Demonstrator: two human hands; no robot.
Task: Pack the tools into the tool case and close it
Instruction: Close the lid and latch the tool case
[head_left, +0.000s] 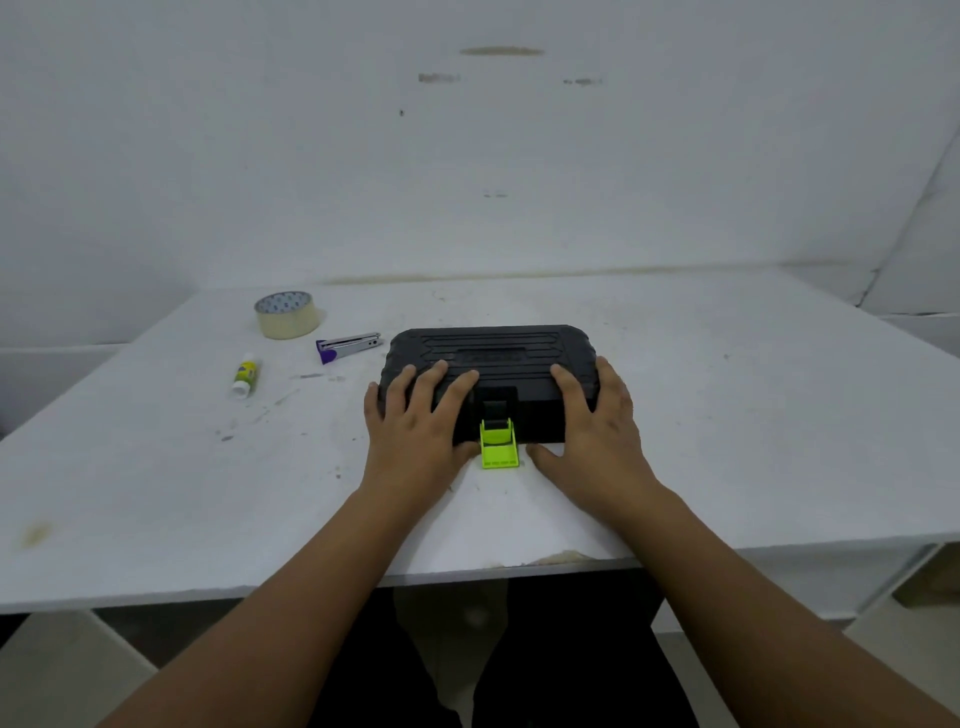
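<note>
Both hands' grip flat, open on shut tool case (493, 358), left hand (415, 431), right hand (592, 426), tape roll (287, 313) nearby

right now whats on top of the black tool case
Both hands rest on the closed tool case: left hand, right hand. The green latch hangs open in front. Its contents are hidden.

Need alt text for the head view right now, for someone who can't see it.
Both hands, left and right, rest flat on a shut black case whose green latch hangs open. Tape, a stapler and a glue stick lie to its left on the table.
</note>
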